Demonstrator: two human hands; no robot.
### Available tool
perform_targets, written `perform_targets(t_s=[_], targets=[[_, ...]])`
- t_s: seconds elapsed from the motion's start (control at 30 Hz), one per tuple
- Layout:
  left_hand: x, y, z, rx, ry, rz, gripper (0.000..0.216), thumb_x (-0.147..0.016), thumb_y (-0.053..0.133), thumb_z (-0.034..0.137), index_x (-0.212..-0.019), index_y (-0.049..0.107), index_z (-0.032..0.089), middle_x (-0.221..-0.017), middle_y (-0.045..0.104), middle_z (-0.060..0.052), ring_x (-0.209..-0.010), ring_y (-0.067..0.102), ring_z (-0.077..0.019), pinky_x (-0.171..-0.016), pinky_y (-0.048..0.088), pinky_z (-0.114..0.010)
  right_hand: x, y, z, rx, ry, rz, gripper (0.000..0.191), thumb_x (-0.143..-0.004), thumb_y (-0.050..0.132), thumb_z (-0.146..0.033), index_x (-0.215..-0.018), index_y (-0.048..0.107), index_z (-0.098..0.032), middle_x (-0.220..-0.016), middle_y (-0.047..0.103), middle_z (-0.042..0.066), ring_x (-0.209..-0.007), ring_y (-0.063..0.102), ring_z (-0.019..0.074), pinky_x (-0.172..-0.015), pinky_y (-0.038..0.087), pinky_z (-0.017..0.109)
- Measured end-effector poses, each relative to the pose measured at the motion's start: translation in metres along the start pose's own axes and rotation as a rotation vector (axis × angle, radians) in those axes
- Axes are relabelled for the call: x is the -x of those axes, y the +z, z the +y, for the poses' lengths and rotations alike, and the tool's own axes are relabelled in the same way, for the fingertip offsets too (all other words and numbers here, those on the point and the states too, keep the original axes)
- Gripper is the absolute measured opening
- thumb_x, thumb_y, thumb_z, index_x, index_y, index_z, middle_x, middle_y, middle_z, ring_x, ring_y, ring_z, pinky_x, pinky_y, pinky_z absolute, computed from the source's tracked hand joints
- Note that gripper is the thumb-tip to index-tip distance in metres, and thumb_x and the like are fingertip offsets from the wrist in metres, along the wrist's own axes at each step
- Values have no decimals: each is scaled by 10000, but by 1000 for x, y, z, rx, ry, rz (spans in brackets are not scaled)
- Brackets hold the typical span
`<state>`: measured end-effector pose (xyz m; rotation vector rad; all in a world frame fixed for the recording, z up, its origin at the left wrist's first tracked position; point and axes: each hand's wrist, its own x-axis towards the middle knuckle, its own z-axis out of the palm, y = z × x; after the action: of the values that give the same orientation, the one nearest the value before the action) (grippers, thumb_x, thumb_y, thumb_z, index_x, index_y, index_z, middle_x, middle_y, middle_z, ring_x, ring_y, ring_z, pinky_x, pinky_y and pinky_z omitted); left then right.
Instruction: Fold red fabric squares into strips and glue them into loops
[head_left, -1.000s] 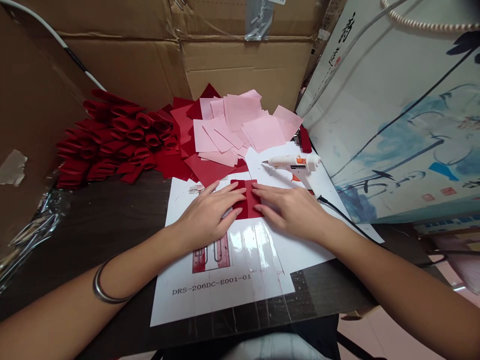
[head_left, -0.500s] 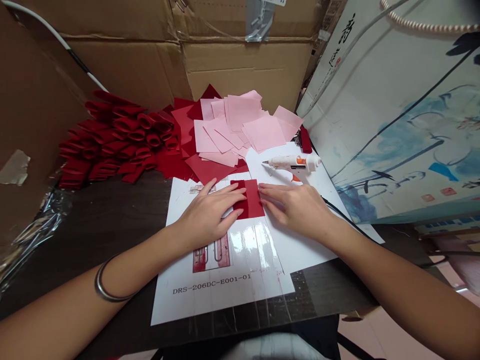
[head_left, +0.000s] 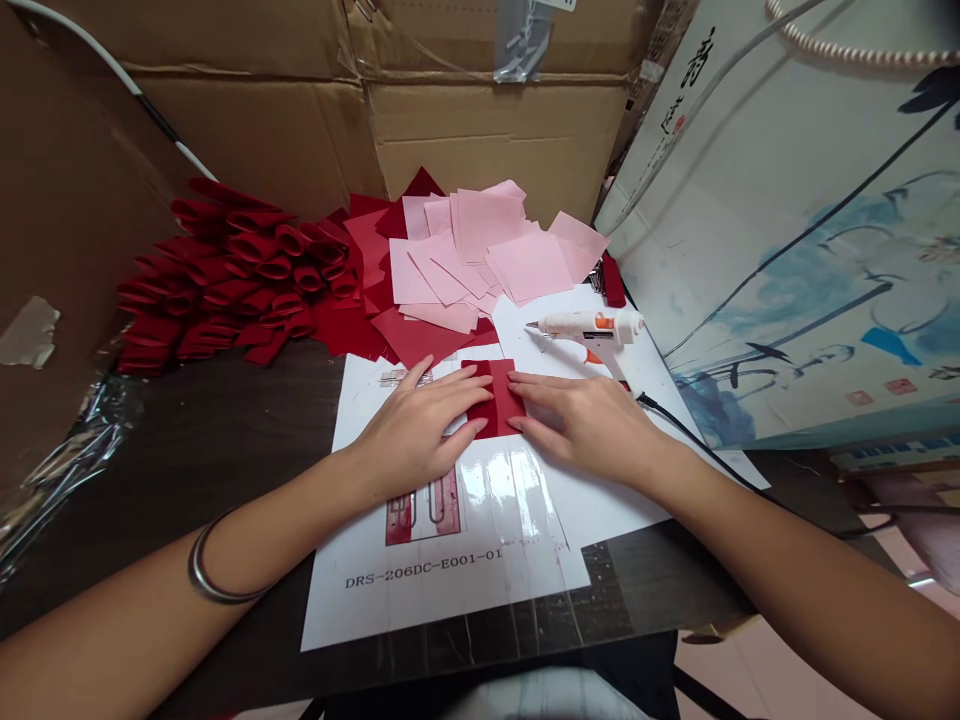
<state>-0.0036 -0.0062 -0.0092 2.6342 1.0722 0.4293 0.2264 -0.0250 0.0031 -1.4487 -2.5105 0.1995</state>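
Observation:
A small red felt-like piece (head_left: pixel 504 412) lies on the printed white sheet (head_left: pixel 352 620), its left part folded over. My left hand (head_left: pixel 420 425) rests on that folded part, with fingers stretched and spread. From the other side, my right hand (head_left: pixel 585 415) touches the piece's right edge with fingertips and thumb, which are apart. Whether any fingertip is under this edge, I cannot tell. Just behind my right hand, a white and orange glue gun (head_left: pixel 581 325) lies on its side on plain white paper (head_left: pixel 622 505).
Pink squares (head_left: pixel 491 230) lie heaped at the back over red squares (head_left: pixel 424 335). Rolled red pieces (head_left: pixel 247 270) are piled at the left. Cardboard (head_left: pixel 495 140) stands behind, a painted panel (head_left: pixel 817 250) at the right. The glue gun's black cord (head_left: pixel 697 440) runs past my right forearm.
My right fingertips have moved slightly left onto the red piece, and its right edge has shifted inward with them. My left hand has stayed in place.

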Motion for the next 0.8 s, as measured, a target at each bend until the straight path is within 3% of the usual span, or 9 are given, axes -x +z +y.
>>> perform_targets(t_s=[0.3, 0.53, 0.8], targets=[[-1, -2, 0, 37, -35, 4, 341, -938, 486, 306, -1223, 637, 195, -1402, 564, -92, -1354, 475, -253, -1183, 229, -575, 0, 1, 2, -19, -26, 29, 382, -916, 524, -361, -1218, 683, -190, -1212, 705, 49, -1013, 709, 291, -846, 552, 458], [-1, -1, 0, 38, -44, -2, 333, -934, 486, 304, -1214, 639, 207, -1392, 575, -87, -1349, 483, -244, -1188, 220, -568, -1, 2, 5, -35, -45, 221, 290, -924, 531, -312, -1107, 730, -205, -1112, 749, 26, -1000, 715, 253, -972, 487, 470], [0, -1, -1, 30, -38, -8, 342, -943, 478, 317, -1232, 625, 206, -1412, 556, -87, -1360, 468, -246, -1186, 227, -569, 0, -1, -1, -84, -14, -4, 395, -916, 511, -346, -1246, 668, -194, -1239, 692, 68, -1004, 704, 280, -846, 547, 437]])
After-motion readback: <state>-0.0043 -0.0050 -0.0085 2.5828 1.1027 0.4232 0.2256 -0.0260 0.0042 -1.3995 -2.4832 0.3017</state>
